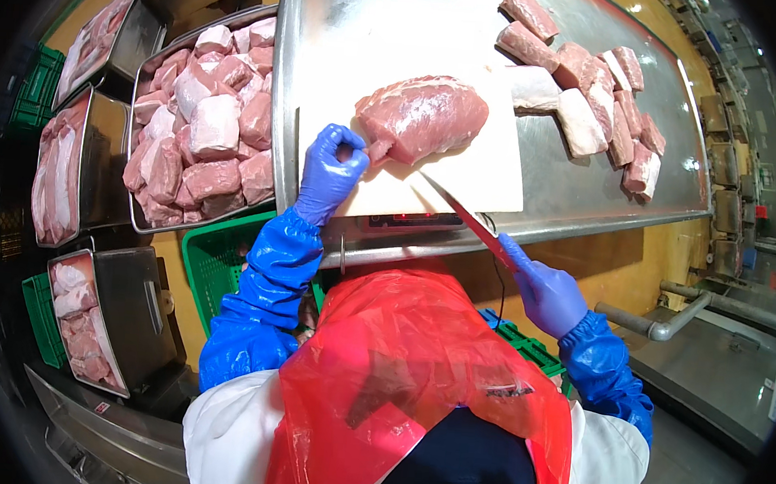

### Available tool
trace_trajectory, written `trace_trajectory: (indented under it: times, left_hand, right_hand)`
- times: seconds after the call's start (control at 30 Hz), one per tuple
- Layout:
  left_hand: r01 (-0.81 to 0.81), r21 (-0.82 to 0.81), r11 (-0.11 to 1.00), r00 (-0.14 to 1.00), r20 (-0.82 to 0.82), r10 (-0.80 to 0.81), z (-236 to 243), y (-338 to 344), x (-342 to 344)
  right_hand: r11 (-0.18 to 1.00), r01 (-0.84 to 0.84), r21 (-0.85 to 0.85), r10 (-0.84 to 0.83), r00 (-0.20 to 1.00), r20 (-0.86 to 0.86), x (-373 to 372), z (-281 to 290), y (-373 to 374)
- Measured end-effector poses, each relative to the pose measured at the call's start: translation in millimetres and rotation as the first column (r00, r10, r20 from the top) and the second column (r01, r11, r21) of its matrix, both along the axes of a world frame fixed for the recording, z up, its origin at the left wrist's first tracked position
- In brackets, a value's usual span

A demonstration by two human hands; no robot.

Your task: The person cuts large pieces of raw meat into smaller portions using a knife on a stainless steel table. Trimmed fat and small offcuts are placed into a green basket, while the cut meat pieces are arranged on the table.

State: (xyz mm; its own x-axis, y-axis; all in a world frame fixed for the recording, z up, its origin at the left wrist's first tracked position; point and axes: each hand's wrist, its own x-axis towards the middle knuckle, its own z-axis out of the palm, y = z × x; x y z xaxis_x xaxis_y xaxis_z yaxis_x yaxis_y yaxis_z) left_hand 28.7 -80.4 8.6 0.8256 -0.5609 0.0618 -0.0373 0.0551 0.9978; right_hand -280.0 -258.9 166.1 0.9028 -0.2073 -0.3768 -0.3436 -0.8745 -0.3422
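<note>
A large pink piece of raw meat (428,114) lies on a white cutting board (498,182) in front of me. At its near left end, my left hand (332,173), in a blue glove, is closed in a pinch on a small flap of the meat. My right hand (546,294), gloved alike, grips a long knife (459,207) past the board's near edge on the right. The blade slants up and left, its tip over the board just short of the meat and apart from it. The fingers wrapped around the knife's handle hide most of it.
Several cut meat pieces (585,121) lie on the metal table (611,199) at the far right. Left of the board stands a metal tray (130,195) heaped with meat chunks, with more filled trays beyond. A green crate (211,261) sits below the table's front edge.
</note>
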Motion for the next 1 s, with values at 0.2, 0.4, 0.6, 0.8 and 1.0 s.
trace_trajectory:
  times: [0.2,0.4,0.6,0.8,1.0]
  left_hand:
    - [0.161,0.129,0.978,0.923,0.331,-0.196,18,1,-9]
    - [0.097,0.184,0.978,0.908,0.385,-0.163,10,10,6]
    - [-0.059,0.246,0.968,0.927,0.374,-0.039,15,-5,44]
    - [-0.078,-0.001,0.997,0.948,0.31,0.074,13,-41,-13]
    - [-0.106,0.285,0.953,0.938,0.346,0.001,21,-62,-51]
  right_hand:
    - [0.88,0.171,0.442,-0.36,0.848,0.389,147,-39,47]
    - [0.988,0.135,0.069,-0.141,0.986,0.09,122,-44,52]
    - [0.992,0.054,0.112,-0.044,0.995,-0.09,17,-5,25]
    - [0.747,0.105,0.657,-0.456,0.8,0.39,53,-53,-25]
    - [0.342,0.058,0.938,-0.818,0.51,0.267,185,-113,-84]
